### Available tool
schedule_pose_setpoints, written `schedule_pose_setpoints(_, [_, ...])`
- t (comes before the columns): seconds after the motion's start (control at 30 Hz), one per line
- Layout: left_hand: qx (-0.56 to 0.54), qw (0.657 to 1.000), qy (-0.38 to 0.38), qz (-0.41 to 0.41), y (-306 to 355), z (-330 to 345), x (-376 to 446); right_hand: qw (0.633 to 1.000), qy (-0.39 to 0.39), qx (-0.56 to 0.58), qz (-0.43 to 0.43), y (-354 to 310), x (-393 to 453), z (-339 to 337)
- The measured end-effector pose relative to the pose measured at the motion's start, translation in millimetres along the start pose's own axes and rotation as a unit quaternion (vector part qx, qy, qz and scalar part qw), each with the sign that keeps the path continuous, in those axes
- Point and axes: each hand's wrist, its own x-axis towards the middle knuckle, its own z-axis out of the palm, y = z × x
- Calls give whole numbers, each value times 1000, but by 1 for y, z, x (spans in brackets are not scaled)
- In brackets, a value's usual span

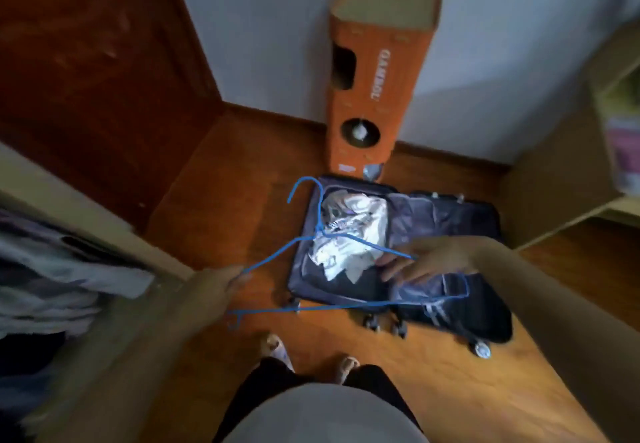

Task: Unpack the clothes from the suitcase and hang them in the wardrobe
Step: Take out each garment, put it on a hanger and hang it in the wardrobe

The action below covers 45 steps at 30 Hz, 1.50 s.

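Note:
A dark blue suitcase [450, 221] lies open on the wooden floor ahead of my feet. Crumpled white and patterned clothes [349, 234] fill its left half. A blue wire hanger [322, 308] hangs in the air above the case, hook pointing away from me. My left hand [214, 286] pinches the hanger's left shoulder. My right hand [429, 262] touches the hanger's right shoulder with its fingers stretched out; the blur hides whether it grips the wire. At the left edge, clothes [52, 276] hang in the wardrobe [104, 221].
A tall orange box [374, 72] stands against the white wall behind the suitcase. A dark wooden door [86, 61] is at the upper left. A light wooden shelf unit [588, 165] stands at the right. My feet [311, 356] are on the floor just before the case.

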Motion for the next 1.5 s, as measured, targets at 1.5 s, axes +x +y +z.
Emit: schedule_pose_setpoints(1.5, [95,994,-15,42,62,563,648,680,601,408,98,480,404,-153])
